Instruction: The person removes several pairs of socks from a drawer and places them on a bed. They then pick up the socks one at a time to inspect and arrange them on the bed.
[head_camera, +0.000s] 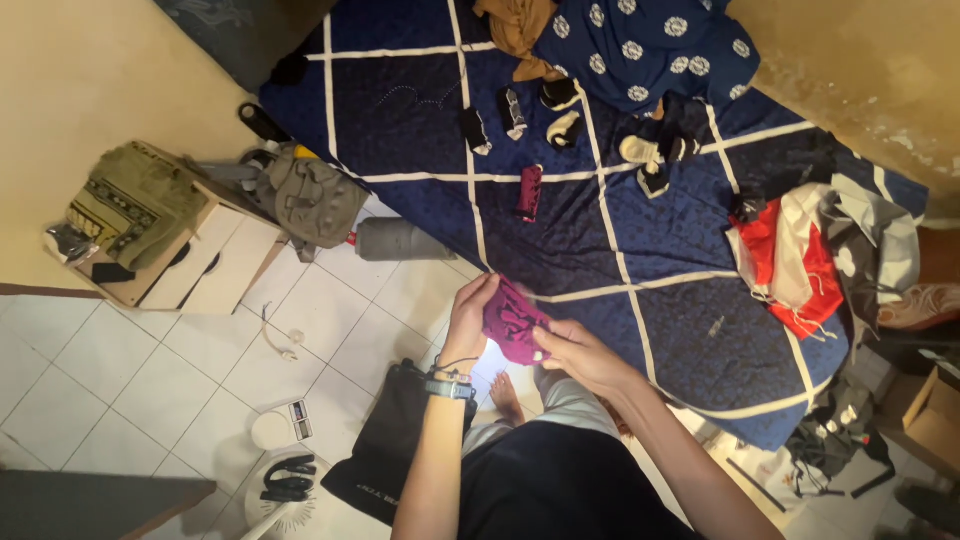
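We look down at our two hands meeting in front of our body, at the near edge of a bed. Our left hand (470, 310), with a watch on its wrist, pinches the top left edge of a small magenta sock (512, 322). Our right hand (580, 355) grips the same sock from its lower right side, fingers closed on the fabric. The sock is held in the air between both hands, just above the edge of the bed.

Beyond the hands stretches a dark blue bedsheet (660, 330) crossed by white lines. A second magenta sock (529, 192) lies alone farther up the sheet. Past it, several black and white socks (513, 113) are scattered. A red and white garment (795, 265) is heaped at the right. On the tiled floor to the left stand a grey backpack (312, 200) and a small wooden cabinet (205, 255).
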